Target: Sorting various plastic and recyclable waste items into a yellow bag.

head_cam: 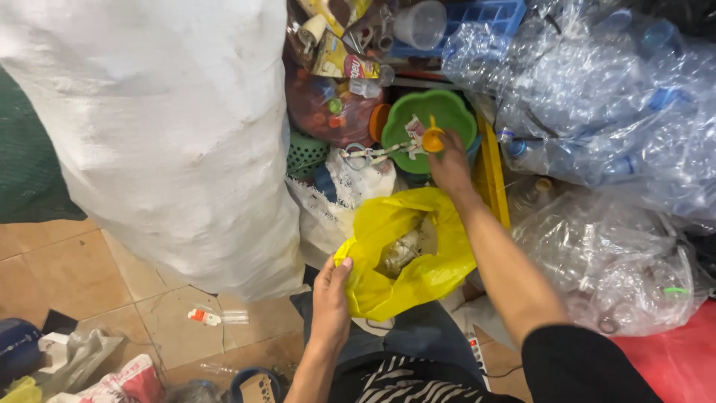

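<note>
My left hand (329,298) grips the near edge of a yellow plastic bag (418,254) and holds it open over my lap. Crumpled clear plastic lies inside the bag. My right hand (450,166) is stretched forward above the bag, pinching a small orange cap (432,139) with a thin tip. The cap hangs right over a green flower-shaped bowl (447,112). White ring-shaped plastic bits (373,154) lie just left of that hand.
A big white woven sack (164,127) fills the left. Clear bags of crushed plastic bottles (597,97) crowd the right. A red mesh bag of caps (328,112), a blue crate (485,15) and a yellow rail (492,172) stand behind. Litter lies on the tiled floor (67,276).
</note>
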